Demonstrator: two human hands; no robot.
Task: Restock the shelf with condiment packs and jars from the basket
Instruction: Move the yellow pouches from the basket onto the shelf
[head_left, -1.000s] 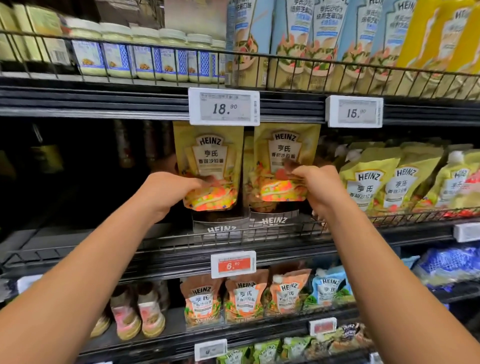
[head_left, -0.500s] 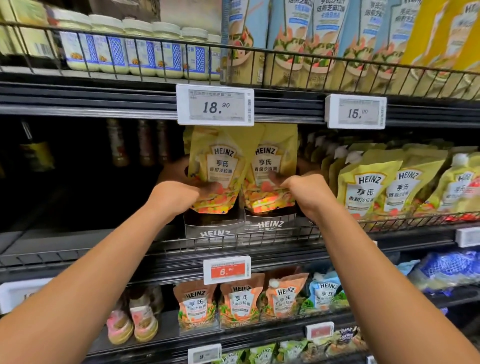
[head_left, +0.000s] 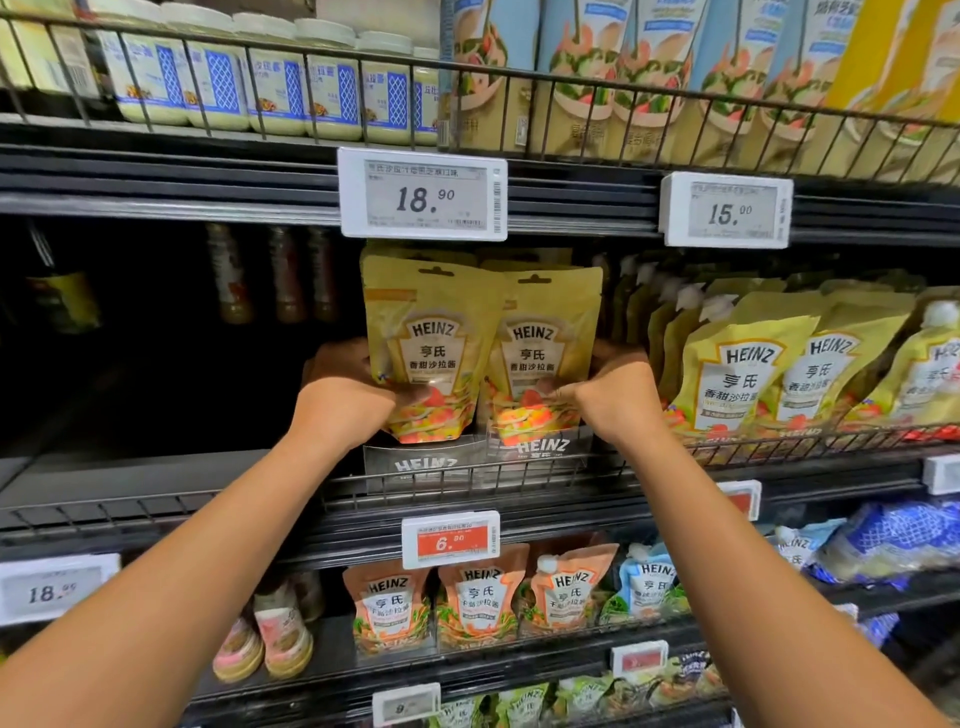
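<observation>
Fingers (head_left: 335, 356) of the left hand (head_left: 348, 400) curl round the nine o'clock edge of the left pouch (head_left: 431, 343), thumb on its front. It looks like a soft, light, slick-film pack, so it's best pinched low at the sides. The right pouch (head_left: 543, 353) touches it at three o'clock, and the right hand (head_left: 615, 397) grips its outer edge. Both stand upright over the Heinz tray (head_left: 426, 464) at six o'clock on the middle shelf (head_left: 156, 501). Seated or not, can't tell.

Both hands grip glossy yellow plastic salad-dressing pouches (head_left: 434, 353) above a dark wire-metal shelf rail (head_left: 467, 480); smooth white plastic price tags (head_left: 422, 200) hang overhead.
</observation>
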